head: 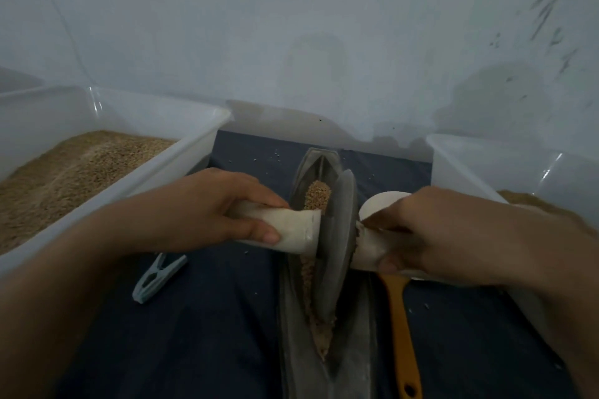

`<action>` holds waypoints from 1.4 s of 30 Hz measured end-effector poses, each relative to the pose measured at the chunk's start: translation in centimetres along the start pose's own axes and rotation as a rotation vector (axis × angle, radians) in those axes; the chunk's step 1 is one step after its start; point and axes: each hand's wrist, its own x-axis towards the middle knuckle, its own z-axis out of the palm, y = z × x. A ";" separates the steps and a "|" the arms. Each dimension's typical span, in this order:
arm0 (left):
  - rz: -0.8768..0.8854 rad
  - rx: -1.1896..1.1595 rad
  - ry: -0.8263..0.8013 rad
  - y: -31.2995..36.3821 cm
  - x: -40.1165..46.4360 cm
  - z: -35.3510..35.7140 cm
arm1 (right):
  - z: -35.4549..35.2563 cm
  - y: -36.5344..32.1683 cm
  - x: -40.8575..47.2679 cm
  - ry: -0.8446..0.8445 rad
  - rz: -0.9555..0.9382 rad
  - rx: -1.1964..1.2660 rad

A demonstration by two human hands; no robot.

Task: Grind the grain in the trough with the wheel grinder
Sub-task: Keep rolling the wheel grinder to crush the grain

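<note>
Gripping wheel grinder [337, 246] handles: left hand [207, 210] curled round one; right hand [431, 236] the other.

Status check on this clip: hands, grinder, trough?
Left hand and right hand each grip a wheel grinder handle. Wheel sits in trough, grain ahead. Nothing blocking.

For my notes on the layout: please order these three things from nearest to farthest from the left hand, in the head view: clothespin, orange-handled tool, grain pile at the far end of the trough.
From the left hand:
1. Grain pile, to its right.
2. Clothespin, below it.
3. Orange-handled tool, right of the trough.
</note>
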 end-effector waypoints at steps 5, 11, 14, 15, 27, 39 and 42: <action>-0.132 0.244 0.249 -1.5 1.8 1.9 | 1.8 1.7 3.5 0.165 0.125 0.006; -0.072 0.502 0.489 -2.4 2.6 4.0 | 4.4 2.7 5.6 0.448 0.113 -0.131; -0.007 0.335 0.394 -2.2 2.0 2.8 | 3.1 2.1 4.5 0.330 0.071 -0.119; -0.007 0.243 0.324 -2.0 1.7 2.2 | 2.6 1.7 3.9 0.276 0.053 -0.139; -0.097 -0.052 0.019 -1.1 0.4 0.2 | 1.2 0.6 1.8 0.109 0.017 -0.034; -0.094 0.079 0.247 -1.5 1.2 1.5 | 2.3 1.1 3.7 0.215 0.040 -0.116; -0.035 -0.052 -0.040 -0.8 0.1 -0.2 | 0.5 0.0 1.4 0.074 -0.061 -0.101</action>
